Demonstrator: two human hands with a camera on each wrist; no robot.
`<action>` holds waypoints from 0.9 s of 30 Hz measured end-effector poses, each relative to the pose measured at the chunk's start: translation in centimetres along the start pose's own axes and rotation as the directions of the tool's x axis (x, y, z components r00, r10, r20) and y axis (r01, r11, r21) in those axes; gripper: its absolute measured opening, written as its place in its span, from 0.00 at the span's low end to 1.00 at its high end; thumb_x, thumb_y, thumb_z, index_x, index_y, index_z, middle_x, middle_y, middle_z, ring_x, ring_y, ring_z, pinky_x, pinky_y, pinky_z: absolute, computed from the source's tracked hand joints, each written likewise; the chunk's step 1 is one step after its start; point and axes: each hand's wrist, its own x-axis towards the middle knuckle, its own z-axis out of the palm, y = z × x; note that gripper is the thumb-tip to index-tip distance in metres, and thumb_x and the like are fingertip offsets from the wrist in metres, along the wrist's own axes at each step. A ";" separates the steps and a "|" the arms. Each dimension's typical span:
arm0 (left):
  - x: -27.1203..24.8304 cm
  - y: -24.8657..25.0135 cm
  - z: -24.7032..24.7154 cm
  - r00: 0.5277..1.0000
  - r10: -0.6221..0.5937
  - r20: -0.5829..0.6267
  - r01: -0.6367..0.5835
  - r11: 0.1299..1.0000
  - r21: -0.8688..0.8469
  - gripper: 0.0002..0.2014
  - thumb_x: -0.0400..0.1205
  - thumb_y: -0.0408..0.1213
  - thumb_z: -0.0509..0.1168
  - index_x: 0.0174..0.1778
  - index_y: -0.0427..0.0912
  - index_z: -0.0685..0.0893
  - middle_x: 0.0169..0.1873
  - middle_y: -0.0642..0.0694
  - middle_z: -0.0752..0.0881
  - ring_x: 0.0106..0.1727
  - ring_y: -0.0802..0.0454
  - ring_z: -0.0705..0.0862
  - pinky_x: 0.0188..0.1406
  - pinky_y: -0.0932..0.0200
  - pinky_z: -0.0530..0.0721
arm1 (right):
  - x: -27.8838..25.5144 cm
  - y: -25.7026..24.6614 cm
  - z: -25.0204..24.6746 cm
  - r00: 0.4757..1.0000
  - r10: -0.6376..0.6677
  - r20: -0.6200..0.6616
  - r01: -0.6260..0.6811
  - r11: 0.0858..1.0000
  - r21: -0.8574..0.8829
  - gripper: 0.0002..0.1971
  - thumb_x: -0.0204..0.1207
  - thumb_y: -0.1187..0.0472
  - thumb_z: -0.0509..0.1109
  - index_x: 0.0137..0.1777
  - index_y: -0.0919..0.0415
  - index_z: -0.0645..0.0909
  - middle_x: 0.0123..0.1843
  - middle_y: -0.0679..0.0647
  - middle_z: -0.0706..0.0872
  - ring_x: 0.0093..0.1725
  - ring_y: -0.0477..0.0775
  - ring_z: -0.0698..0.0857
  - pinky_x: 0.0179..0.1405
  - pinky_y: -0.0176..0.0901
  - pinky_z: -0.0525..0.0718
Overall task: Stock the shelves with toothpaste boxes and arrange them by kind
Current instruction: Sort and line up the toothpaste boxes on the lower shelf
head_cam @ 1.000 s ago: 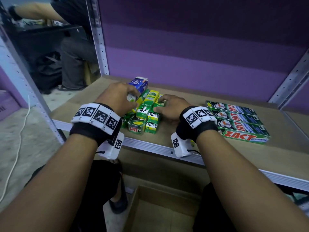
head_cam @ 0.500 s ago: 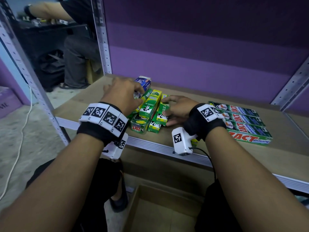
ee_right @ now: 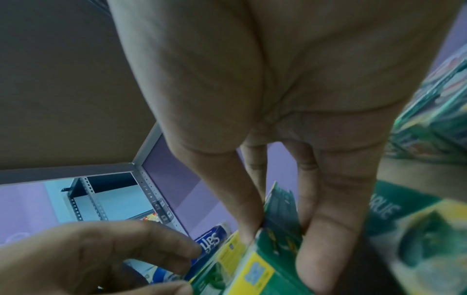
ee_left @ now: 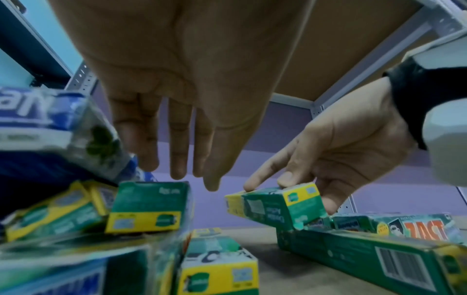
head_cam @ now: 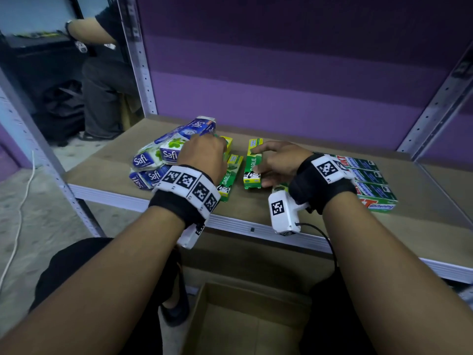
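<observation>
Darlie box (head_cam: pixel 253 167) green and yellow, lies flat on the shelf (head_cam: pixel 294 201), long axis running front to back, printed face up, near end toward the shelf's front edge. Right hand (head_cam: pixel 277 162) grasps it: forefinger on the far yellow part, thumb at the near end; in the left wrist view the fingers (ee_left: pixel 285 179) pinch across the box top and its side. The right hand's grip is closed round that box.

Just left of the Darlie box lies a second Darlie carton (head_cam: pixel 231 175), same front-to-back run, slightly angled, a gap between the two. More green-yellow cartons sit under and behind the left hand (head_cam: pixel 202 156); count unclear. Left hand rests over this heap, fingers straight and spread in the left wrist view (ee_left: pixel 177 139), grip released, holding nothing.

Further left of the Darlie box: Safi boxes (head_cam: pixel 153 160), blue and white, piled unevenly, some tilted, one propped up at the back.

Right of the Darlie box: Zact boxes (head_cam: pixel 371 180), green with red lettering, laid flat side by side in a row, long axes running left to right.

Below the shelf's front edge, an open cardboard box (head_cam: pixel 245 326) on the floor; what shows of its inside holds nothing.

Far left, beyond the shelf post (head_cam: pixel 137 55), another person sits at a dark desk.
</observation>
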 end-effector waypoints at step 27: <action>0.3 4.8 2.7 0.967 -0.058 0.248 0.135 0.942 -0.308 0.24 0.78 0.45 0.71 0.71 0.56 0.81 0.69 0.46 0.82 0.64 0.45 0.84 0.58 0.59 0.80 | -2.7 3.1 -4.7 0.995 0.099 -0.022 -0.100 0.995 -0.013 0.22 0.78 0.75 0.71 0.68 0.56 0.78 0.52 0.64 0.88 0.42 0.66 0.90 0.50 0.56 0.91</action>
